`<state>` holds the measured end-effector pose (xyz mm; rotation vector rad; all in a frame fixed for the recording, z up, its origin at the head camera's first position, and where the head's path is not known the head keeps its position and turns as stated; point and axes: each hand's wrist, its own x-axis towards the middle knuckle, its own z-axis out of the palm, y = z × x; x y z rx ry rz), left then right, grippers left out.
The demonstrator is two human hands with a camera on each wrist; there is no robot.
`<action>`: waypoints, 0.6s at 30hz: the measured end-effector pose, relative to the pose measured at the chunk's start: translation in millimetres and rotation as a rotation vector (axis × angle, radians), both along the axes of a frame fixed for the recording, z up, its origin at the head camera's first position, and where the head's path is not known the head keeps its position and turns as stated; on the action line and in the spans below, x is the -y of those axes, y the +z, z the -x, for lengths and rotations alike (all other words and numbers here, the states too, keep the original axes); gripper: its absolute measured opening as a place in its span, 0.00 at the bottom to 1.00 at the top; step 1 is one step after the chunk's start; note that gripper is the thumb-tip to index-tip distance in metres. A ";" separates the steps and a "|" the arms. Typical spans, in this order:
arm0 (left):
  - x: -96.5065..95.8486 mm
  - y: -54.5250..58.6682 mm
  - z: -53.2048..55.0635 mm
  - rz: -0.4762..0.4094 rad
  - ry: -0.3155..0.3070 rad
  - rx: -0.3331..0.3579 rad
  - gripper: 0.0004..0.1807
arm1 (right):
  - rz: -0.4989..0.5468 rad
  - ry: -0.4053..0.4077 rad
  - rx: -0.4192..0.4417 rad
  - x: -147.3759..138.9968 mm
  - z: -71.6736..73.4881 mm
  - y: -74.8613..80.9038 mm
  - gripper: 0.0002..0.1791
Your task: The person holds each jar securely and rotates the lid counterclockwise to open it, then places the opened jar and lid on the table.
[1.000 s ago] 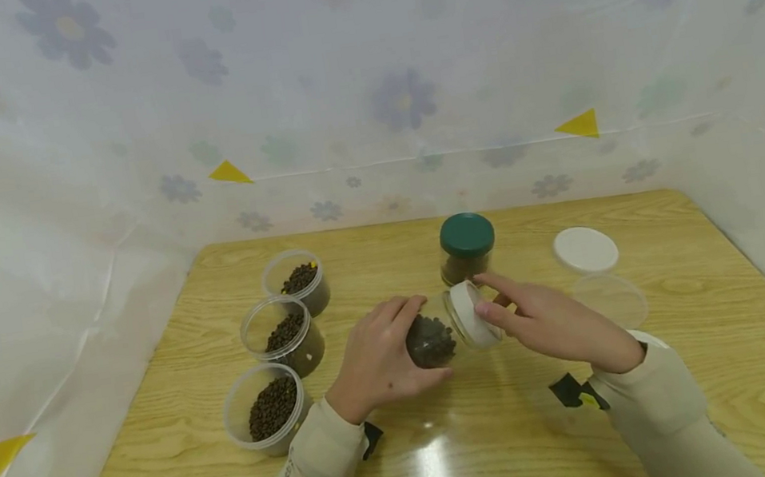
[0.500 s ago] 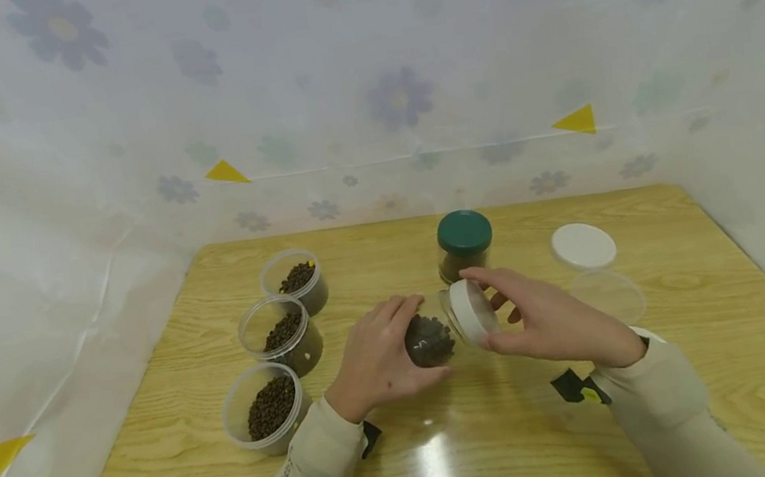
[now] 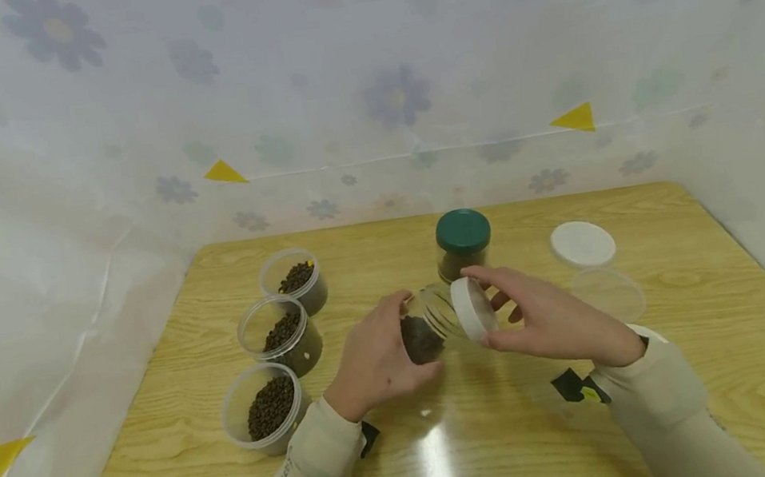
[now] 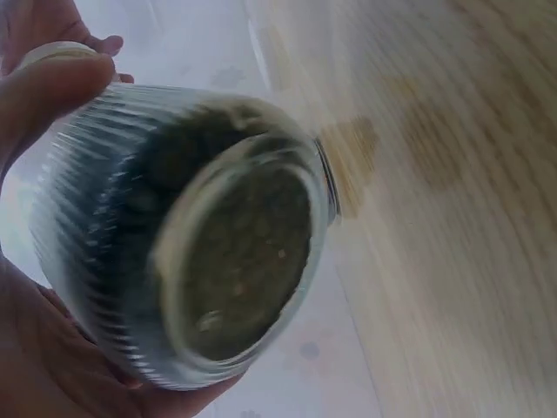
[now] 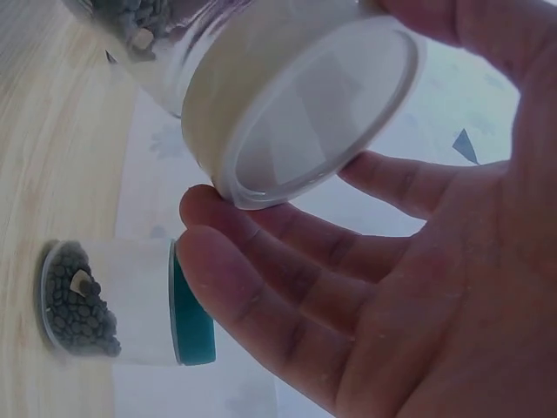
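My left hand [image 3: 378, 358] grips a ribbed glass jar [image 3: 422, 338] around its base. The jar is tipped on its side, its mouth to the right, and dark beans fill its lower part. At the mouth, my right hand [image 3: 541, 318] holds a white screw lid [image 3: 468, 309] by the rim between thumb and fingers. Threads of the jar's neck show to the left of the lid. In the left wrist view the jar's round bottom [image 4: 248, 257] faces the camera. Behind the hands stands a glass jar with a green lid [image 3: 463, 231], partly filled with dark beans.
Three clear plastic tubs of dark beans, the nearest [image 3: 236, 423], the middle [image 3: 310, 349] and the farthest [image 3: 317, 291], line the table's left side. On the right lie a white lid [image 3: 582, 243] and a translucent lid [image 3: 607, 294]. Another white lid's edge [image 3: 647, 334] shows beside the right cuff.
The right fingers have shifted their hold around the white lid's rim. The jar has moved slightly left, and more of its threaded neck now shows beside the lid.
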<state>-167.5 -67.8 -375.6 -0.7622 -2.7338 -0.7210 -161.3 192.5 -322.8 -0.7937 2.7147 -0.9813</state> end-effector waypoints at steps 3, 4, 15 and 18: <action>1.5 -1.3 1.1 -0.016 0.029 0.060 0.53 | 0.006 0.000 0.002 0.6 -0.2 -0.2 0.43; 1.6 -2.0 1.6 -0.020 0.036 0.069 0.53 | 0.008 0.002 0.003 0.5 -0.3 -0.6 0.43; 3.0 -10.2 7.8 -0.008 0.072 0.080 0.51 | -0.006 -0.004 0.016 0.2 -1.4 0.1 0.43; 3.2 -12.5 10.2 -0.010 0.090 0.104 0.52 | -0.006 -0.003 0.015 0.1 -1.9 0.6 0.43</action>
